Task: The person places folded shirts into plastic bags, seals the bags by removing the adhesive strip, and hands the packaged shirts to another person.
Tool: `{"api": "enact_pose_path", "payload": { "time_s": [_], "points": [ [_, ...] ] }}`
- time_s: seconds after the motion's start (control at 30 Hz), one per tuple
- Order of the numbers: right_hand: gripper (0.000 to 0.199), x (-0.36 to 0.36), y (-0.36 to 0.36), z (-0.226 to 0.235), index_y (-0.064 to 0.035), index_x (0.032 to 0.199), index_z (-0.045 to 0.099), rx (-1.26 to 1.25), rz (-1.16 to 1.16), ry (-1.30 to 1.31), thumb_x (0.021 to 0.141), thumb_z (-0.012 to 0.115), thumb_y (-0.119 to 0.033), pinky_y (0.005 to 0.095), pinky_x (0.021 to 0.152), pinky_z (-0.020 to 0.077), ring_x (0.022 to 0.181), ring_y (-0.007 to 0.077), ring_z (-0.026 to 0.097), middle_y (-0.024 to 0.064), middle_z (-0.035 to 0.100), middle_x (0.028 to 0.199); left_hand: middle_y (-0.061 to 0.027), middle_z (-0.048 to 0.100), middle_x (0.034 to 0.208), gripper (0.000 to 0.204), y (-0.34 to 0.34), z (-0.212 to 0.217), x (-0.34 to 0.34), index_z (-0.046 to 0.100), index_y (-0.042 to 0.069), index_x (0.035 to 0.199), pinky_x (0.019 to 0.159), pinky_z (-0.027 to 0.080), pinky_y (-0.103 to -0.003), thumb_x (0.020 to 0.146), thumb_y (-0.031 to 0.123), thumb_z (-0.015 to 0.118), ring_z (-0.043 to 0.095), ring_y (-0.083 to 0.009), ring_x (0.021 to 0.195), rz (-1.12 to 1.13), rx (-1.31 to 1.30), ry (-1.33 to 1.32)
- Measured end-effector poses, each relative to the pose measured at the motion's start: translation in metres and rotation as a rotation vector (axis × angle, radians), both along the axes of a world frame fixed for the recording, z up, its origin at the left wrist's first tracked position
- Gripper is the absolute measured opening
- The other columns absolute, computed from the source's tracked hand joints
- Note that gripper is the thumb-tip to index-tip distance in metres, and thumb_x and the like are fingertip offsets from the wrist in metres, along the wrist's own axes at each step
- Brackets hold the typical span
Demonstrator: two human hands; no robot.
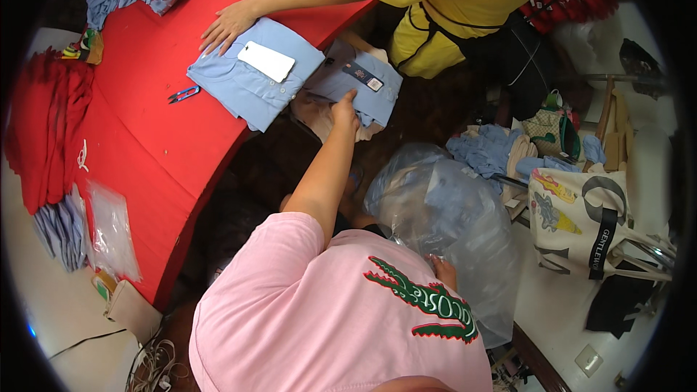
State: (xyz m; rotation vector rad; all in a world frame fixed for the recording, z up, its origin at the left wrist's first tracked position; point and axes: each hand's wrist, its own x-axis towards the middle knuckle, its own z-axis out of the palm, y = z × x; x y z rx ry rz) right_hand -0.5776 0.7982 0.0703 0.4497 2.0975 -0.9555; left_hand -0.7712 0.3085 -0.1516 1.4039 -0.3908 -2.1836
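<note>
Head view shows my left hand near the upper middle of the frame, its grip closed on a folded blue shirt at the edge of the red surface. My right hand at the lower middle holds the rim of a clear plastic bag; blue cloth lies inside, blurred by the film. I cannot tell how its fingers close, as my pink shirt hides most of them. Another person's hand rests on a second folded shirt.

The left hand grips a folded blue shirt at twelve o'clock; the right hand holds a clear plastic bag.
</note>
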Motion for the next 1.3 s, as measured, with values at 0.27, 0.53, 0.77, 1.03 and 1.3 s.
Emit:
{"api": "enact_pose_path", "payload": {
  "time_s": [0.27,0.53,0.77,1.03,1.3],
  "points": [
    [0.044,-0.037,0.02,0.001,-0.0069,0.134,0.073,-0.076,-0.302,0.357,0.111,0.055,-0.04,0.0263,0.065,0.0478,0.074,0.0106,0.061,0.0031,0.07,0.098,-0.0191,0.068,0.129,0.054,0.034,0.085,0.005,0.053,-0.006,0.137,0.102,0.055,-0.044,0.085,-0.009,0.067,0.068,-0.0338,0.116,-0.135,-0.425,0.114],
    [0.053,-0.19,-0.132,0.089,-0.0079,0.156,0.052,-0.402,-0.414,0.971,0.114,0.046,-0.038,0.0323,0.082,0.0529,0.106,0.0231,0.067,0.0138,0.067,0.141,-0.0108,0.069,0.133,0.06,-0.058,0.301,0.203,0.056,0.002,0.143,0.106,0.054,-0.041,0.087,0.003,0.078,0.066,-0.0224,0.12,-0.392,-0.366,0.407],
    [0.055,-0.156,-0.411,0.176,0.0033,0.157,0.047,-0.842,0.133,1.388,0.115,0.042,-0.03,0.0449,0.109,0.0484,0.133,0.0333,0.06,0.0205,0.058,0.152,-0.0122,0.072,0.13,0.056,-0.253,0.357,0.465,0.058,0.001,0.142,0.103,0.058,-0.043,0.09,0.006,0.081,0.071,-0.0236,0.116,-0.219,-0.623,0.086],
    [0.057,0.063,-0.658,0.184,-0.0092,0.145,0.067,-1.079,1.569,1.088,0.09,0.058,0.004,0.0471,0.121,0.035,0.145,0.0394,0.049,0.0188,0.053,0.159,-0.0151,0.062,0.147,0.081,-0.304,0.206,0.619,0.043,0.0,0.155,0.117,0.046,-0.041,0.085,0.003,0.083,0.059,-0.0277,0.136,-0.183,-0.579,-0.191],
    [0.033,0.156,-0.698,0.057,-0.0077,0.13,0.075,-0.863,2.114,-0.066,0.103,0.066,-0.025,0.0452,0.109,0.0486,0.129,0.0351,0.064,0.0198,0.07,0.136,-0.0086,0.07,0.117,0.05,-0.304,0.199,0.646,0.055,0.0,0.143,0.088,0.055,-0.03,0.104,0.025,0.071,0.068,-0.0159,0.101,0.11,-0.52,-0.422]
  ]
}}
